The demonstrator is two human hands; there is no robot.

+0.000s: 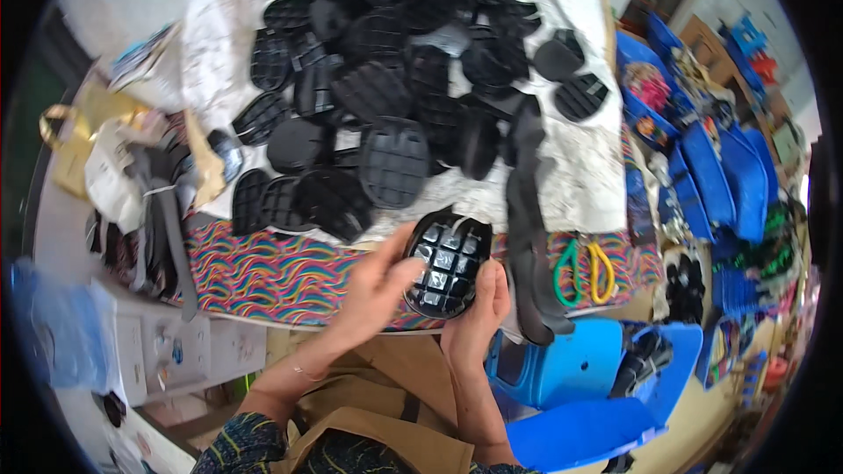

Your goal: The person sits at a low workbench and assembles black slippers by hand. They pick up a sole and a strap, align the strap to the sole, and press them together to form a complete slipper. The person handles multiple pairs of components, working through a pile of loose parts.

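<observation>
Between my two hands, above the table's near edge, is a glossy black oval pad point(446, 265) with raised squares in a grid. My left hand point(376, 285) grips its left side, the thumb lying toward its face. At its lower right edge my right hand point(475, 320) holds it, thumb up along the rim and the other fingers partly hidden behind. Just beyond, a matte black oval pad point(394, 162) lies grid side up at the front of a big heap of similar black pads point(378, 35). Beside my right hand a long dark strip point(527, 237) runs down over the table edge.
A stained white sheet point(575, 175) and a wavy multicoloured cloth point(263, 272) cover the table. Green-handled and yellow-handled scissors point(601, 272) lie at the right. A blue stool point(571, 364) and blue bins point(707, 175) stand to the right. Dark strips point(162, 228) hang at the left.
</observation>
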